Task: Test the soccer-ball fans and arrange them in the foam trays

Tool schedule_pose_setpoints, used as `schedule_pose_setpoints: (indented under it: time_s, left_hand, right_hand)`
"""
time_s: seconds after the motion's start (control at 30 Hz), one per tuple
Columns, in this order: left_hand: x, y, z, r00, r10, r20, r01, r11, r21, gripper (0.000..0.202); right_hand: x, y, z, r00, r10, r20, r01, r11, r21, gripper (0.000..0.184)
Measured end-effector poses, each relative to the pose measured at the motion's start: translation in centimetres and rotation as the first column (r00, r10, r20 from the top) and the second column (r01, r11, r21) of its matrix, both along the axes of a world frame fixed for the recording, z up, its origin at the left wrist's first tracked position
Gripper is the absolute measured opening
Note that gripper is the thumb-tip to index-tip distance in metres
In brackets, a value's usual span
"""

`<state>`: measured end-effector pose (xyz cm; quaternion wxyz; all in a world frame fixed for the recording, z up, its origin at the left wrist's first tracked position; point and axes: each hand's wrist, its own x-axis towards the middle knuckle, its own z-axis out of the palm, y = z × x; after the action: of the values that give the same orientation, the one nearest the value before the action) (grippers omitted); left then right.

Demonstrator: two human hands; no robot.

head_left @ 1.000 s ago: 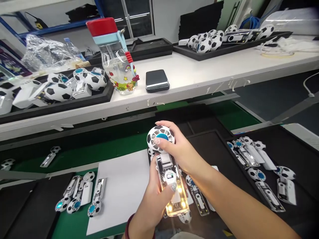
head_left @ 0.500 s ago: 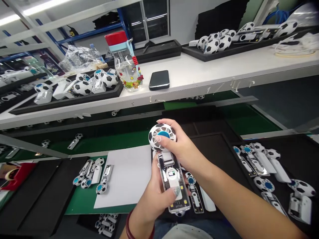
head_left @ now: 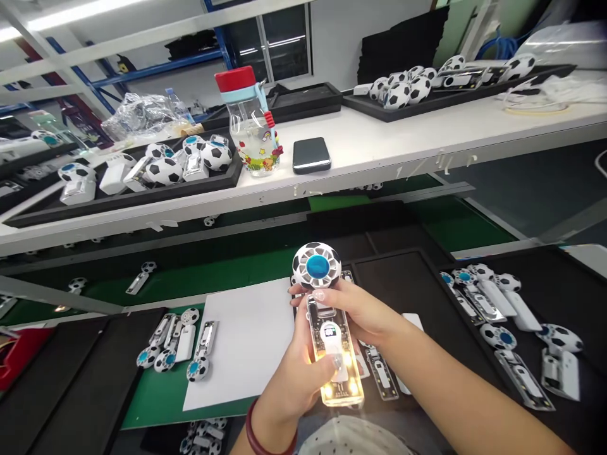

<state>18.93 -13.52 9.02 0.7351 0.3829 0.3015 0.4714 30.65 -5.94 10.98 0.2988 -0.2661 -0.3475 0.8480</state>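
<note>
A small handheld fan is held upright in front of me, with a soccer-ball-patterned round head with a blue centre and a clear body glowing with yellow lights. My left hand is shut around the lower body, its thumb on the front. My right hand grips the upper body just below the head, leaving the head uncovered. A white sheet of paper lies to the left of both hands.
Loose fan parts lie on a green mat at left. More parts lie on a black tray at right. Above stands a white shelf holding a water bottle, a black phone and trays of soccer-ball fans.
My right hand has slid from the ball-patterned head down to the body, uncovering the blue centre. The yellow lights, dark half a second ago, are lit again. My view has shifted slightly.
</note>
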Motion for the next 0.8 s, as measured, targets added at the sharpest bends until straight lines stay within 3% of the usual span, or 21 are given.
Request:
schedule_pose_setpoints:
  time_s: [0.2, 0.4, 0.63, 0.8]
  left_hand:
    - [-2.3, -0.2, -0.1, 0.998, -0.049, 0.044, 0.051, 0.998, -0.037, 0.076]
    - [-3.8, -0.1, -0.1, 0.999, -0.038, -0.019, 0.037, 0.998, -0.046, 0.086]
    - [-4.8, 0.0, -0.6, 0.997, -0.078, -0.012, 0.078, 0.997, -0.013, 0.092]
    - [-5.0, -0.3, -0.8, 0.991, -0.111, -0.071, 0.116, 0.991, 0.067, 0.083]
  right_hand:
    - [-2.2, -0.1, 0.6, 0.998, 0.055, -0.021, -0.056, 0.996, -0.076, 0.031]
    - [-3.5, -0.1, 0.2, 0.995, 0.083, 0.050, -0.082, 0.996, -0.021, 0.021]
    - [-4.8, -0.6, 0.1, 1.000, 0.020, 0.023, -0.019, 1.000, -0.020, 0.021]
    - [-3.5, -1.4, 0.7, 0.997, 0.005, 0.075, -0.012, 0.996, 0.091, 0.022]
